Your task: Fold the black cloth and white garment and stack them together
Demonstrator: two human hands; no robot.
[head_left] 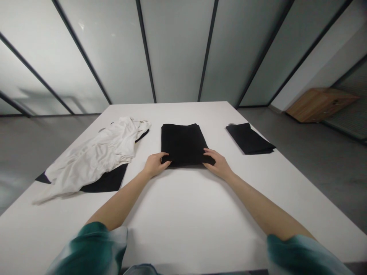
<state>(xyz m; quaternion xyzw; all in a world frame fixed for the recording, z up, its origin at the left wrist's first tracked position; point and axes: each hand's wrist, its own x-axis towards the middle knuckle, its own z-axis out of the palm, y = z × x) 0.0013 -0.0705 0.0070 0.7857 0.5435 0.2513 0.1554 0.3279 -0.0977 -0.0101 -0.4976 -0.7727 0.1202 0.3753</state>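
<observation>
Folded black cloth lies flat at the middle of a smooth white table, between a person's two hands. The left hand and right hand pinch its near corners between thumb and fingers. Roughly rectangular and matte, the cloth points straight away from the person toward frosted glass panels; foreshortening hides which axis is longer. At left, a crumpled white garment drapes over black fabric; at right rests a second, slanted black bundle.
</observation>
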